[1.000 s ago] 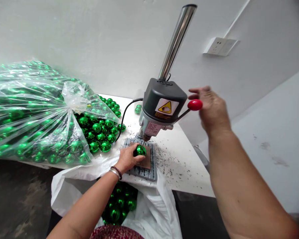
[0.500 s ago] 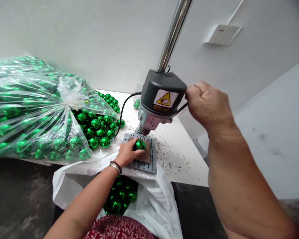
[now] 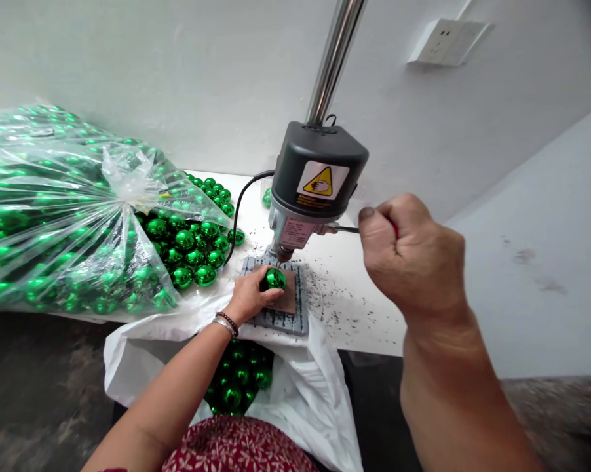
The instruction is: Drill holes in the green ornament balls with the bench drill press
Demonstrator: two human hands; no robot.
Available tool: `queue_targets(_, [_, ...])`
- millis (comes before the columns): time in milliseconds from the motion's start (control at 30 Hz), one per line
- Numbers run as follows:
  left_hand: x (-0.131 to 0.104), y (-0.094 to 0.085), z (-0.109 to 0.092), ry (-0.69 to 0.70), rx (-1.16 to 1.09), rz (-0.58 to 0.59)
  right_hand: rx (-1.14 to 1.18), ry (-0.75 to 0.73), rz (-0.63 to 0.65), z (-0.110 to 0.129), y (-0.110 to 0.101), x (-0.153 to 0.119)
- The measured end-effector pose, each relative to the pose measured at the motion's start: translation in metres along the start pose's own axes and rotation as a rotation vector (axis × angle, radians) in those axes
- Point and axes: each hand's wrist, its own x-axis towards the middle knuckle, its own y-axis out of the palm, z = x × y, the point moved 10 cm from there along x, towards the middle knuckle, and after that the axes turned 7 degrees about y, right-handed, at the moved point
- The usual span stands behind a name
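My left hand [image 3: 250, 295] grips a shiny green ball [image 3: 276, 279] between thumb and fingers. The ball rests on a brown pad [image 3: 288, 299] on the grey base plate [image 3: 300, 321] of a bench drill press [image 3: 320, 170]. Right above the ball is the drill's chuck [image 3: 284, 254]; the bit seems to reach the ball's top. My right hand [image 3: 413, 255] is closed around the end of the drill's feed lever [image 3: 345, 229], to the right of the drill head. A bit of red shows between its fingers.
A clear plastic bag [image 3: 128, 177] full of green balls lies on the left, with loose balls [image 3: 185, 240] beside it. An open white sack [image 3: 315, 387] with green balls hangs at the table's front edge. Dark shavings litter the white table [image 3: 369, 321]. A black cable [image 3: 244, 200] runs behind.
My right hand has swung the feed lever downward and toward me. The chuck now sits lower, close over the ball. My left hand keeps the ball in place.
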Motion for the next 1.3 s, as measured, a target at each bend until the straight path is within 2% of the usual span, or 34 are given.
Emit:
queue_targets(133, [0.000, -0.001, -0.001, 0.006, -0.003, -0.006, 0.012, -0.091, -0.097, -0.002, 0.001, -0.017])
queue_targets(367, [-0.001, 0.000, 0.000, 0.015, 0.029, -0.020, 0.008, -0.339, -0.318, 0.010, -0.004, -0.040])
queue_targets(667, [0.000, 0.000, 0.000, 0.020, -0.003, -0.034, 0.024, -0.446, -0.501, 0.009, -0.002, -0.066])
queue_targets(900, [0.000, -0.001, 0.002, 0.003, -0.016, -0.043, -0.003, -0.462, -0.575, 0.005, 0.007, -0.081])
queue_targets(1000, [0.000, -0.001, 0.002, -0.009, -0.037, -0.050, 0.018, -0.446, -0.569, 0.000, 0.012, -0.089])
queue_targets(1067, [0.000, -0.002, 0.001, -0.002, -0.061, -0.055, 0.035, -0.391, -0.554, -0.004, 0.013, -0.087])
queue_targets(1133, [0.000, -0.002, 0.002, -0.010, -0.076, -0.058, 0.052, -0.302, -0.510, -0.006, 0.009, -0.074])
queue_targets(1300, [-0.001, -0.002, 0.002, -0.019, -0.112, -0.076, 0.102, -0.004, -0.280, -0.006, 0.000, -0.006])
